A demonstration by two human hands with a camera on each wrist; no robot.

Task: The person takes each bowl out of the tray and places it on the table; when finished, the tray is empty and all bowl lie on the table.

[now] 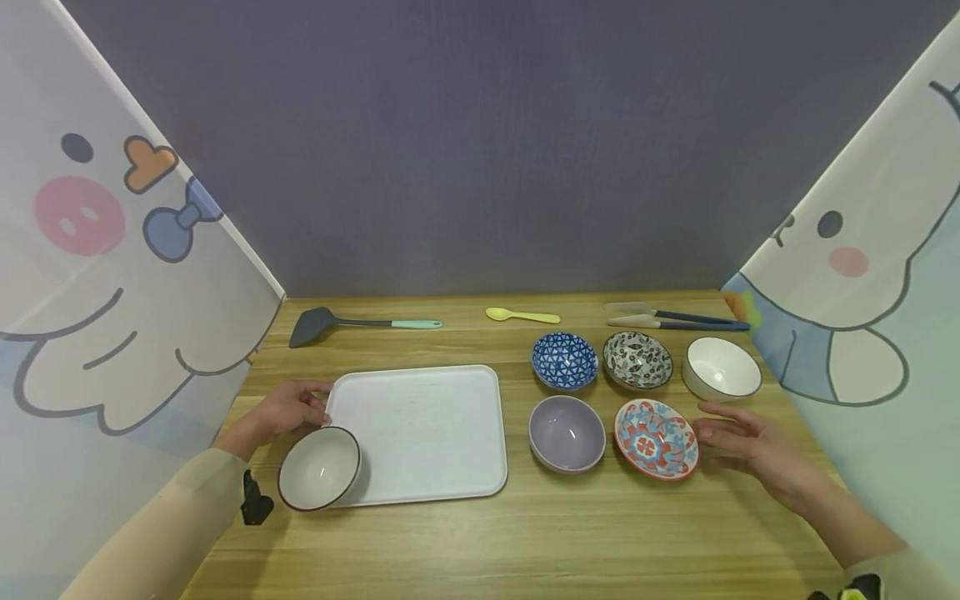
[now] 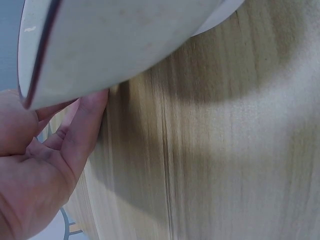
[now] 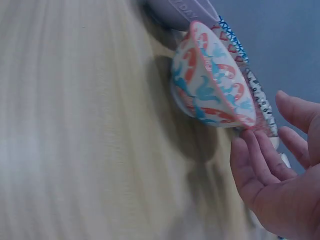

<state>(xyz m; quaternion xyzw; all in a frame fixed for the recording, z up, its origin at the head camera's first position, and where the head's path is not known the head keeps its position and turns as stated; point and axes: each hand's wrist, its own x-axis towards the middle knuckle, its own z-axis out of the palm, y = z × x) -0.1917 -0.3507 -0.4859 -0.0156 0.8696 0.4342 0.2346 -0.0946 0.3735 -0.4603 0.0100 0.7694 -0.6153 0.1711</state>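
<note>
A white bowl with a dark rim (image 1: 318,471) overlaps the lower left corner of the white tray (image 1: 420,437). My left hand (image 1: 288,408) is just beyond this bowl, fingers extended beside the tray's left edge. In the left wrist view, the fingers (image 2: 82,125) lie close under the bowl's rim; contact is unclear. On the right, a red-and-blue patterned bowl (image 1: 656,440) stands on the table. My right hand (image 1: 753,446) is at its right side, fingers loosely spread. The right wrist view shows the fingertips (image 3: 247,134) at that bowl's rim, not wrapped round it.
Near the patterned bowl stand a purple bowl (image 1: 567,435), a blue bowl (image 1: 565,361), a black-and-white bowl (image 1: 637,360) and a white bowl (image 1: 722,368). Behind lie a spatula (image 1: 360,322), a yellow spoon (image 1: 522,316) and tongs (image 1: 675,322). Walls enclose the table.
</note>
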